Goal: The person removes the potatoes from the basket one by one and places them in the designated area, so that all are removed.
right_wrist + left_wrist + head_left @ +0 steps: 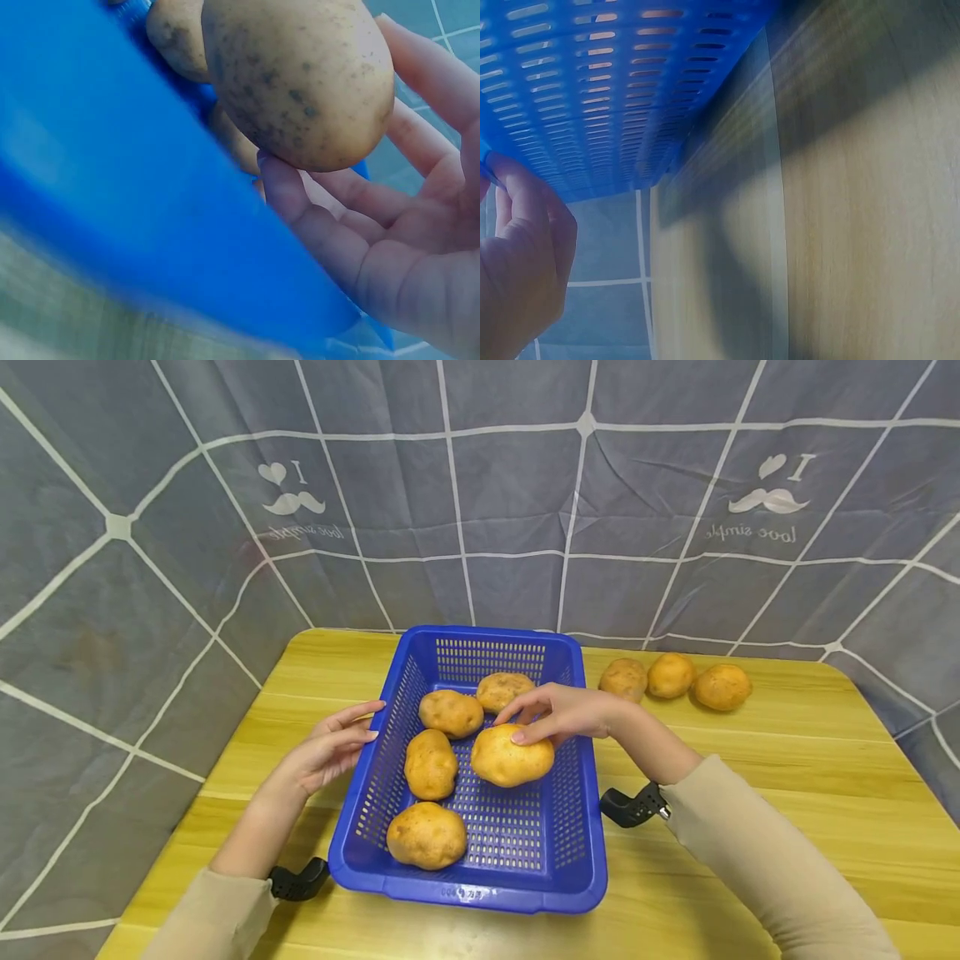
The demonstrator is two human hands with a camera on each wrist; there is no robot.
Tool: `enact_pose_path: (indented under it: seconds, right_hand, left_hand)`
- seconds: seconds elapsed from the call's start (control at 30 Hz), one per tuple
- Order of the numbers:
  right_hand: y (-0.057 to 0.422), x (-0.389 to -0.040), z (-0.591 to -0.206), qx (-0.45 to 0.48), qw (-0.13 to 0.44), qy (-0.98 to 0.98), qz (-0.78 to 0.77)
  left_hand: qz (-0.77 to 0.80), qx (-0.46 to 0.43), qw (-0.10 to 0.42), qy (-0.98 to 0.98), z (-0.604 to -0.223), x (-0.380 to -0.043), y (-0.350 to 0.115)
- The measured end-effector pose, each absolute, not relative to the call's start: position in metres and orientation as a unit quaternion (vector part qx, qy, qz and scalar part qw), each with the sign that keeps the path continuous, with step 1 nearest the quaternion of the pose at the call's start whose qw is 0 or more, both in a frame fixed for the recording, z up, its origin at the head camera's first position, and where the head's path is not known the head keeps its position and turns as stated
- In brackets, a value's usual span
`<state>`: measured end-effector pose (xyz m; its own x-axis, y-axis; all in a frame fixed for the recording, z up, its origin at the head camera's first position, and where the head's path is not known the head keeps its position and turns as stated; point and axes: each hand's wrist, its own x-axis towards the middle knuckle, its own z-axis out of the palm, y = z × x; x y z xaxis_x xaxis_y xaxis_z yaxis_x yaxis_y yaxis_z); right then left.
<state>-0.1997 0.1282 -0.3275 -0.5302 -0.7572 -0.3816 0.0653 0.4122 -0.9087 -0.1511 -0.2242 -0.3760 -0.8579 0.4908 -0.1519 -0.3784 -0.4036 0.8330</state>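
Observation:
A blue plastic basket (468, 893) with slotted walls stands on the table, several potatoes on its floor. My right hand (558, 714) grips a potato (512, 758) over the right half of the basket, thumb and fingers around it. Close up in the right wrist view, that potato (300, 82) shows dark specks. My left hand (330, 752) holds the basket's left rim, with the fingertips at the edge; the left wrist view shows the rim pinched between the digits. Inside lie a potato (426, 836) at the near left, another potato (431, 765) behind it, and others farther back.
Three potatoes (672, 676) sit in a row at the back right of the wooden table (787, 810). A grey curtain (517, 510) with white lines hangs right behind the table and along its sides.

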Motion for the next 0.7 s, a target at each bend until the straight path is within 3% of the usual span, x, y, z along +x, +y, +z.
enact_pose_path:
  seconds: [0.7]
  right_hand:
    - [0.177,-0.193,-0.308,-0.15,0.303,0.747,-0.573]
  left_hand:
    - [0.829,0.05,0.254,0.496,-0.374,-0.149,-0.225]
